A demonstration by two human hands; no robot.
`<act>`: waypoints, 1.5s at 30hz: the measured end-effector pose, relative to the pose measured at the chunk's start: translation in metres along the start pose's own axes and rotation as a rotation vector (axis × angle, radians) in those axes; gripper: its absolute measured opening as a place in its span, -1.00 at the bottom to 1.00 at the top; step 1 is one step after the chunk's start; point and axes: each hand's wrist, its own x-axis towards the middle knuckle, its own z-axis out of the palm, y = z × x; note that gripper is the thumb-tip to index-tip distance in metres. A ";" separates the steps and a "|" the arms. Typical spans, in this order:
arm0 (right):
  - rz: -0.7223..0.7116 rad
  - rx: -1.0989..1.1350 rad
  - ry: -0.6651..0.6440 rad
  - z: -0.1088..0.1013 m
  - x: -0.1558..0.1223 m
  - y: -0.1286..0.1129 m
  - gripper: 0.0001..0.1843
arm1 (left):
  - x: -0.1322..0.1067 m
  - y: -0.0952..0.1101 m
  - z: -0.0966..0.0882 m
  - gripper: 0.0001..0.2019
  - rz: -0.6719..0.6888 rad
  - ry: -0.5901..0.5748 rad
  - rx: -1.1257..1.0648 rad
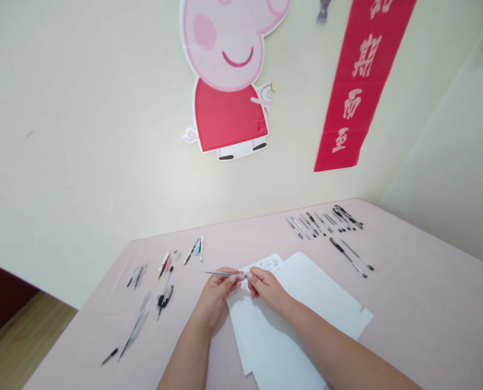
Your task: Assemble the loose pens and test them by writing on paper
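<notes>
Over the top of some white paper sheets (pixel 290 325), my two hands meet around one slim pen (pixel 217 274). My left hand (pixel 221 290) is closed on its shaft, and the thin grey end sticks out to the left. With pinched fingers, my right hand (pixel 263 287) grips the other end; the small part between those fingertips is mostly covered. Handwriting shows on the sheet (pixel 271 264) just behind my hands.
Pens lie in a row (pixel 318 222) at the back right, with two more pens (pixel 351 257) in front. Pen parts (pixel 136 327), caps (pixel 165 298) and markers (pixel 195 250) are scattered on the left of the pink table (pixel 420 314). A wall (pixel 103 135) stands behind.
</notes>
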 end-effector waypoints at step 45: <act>-0.068 -0.180 0.060 -0.001 -0.001 0.001 -0.57 | -0.001 0.003 0.004 -0.82 0.004 0.033 0.027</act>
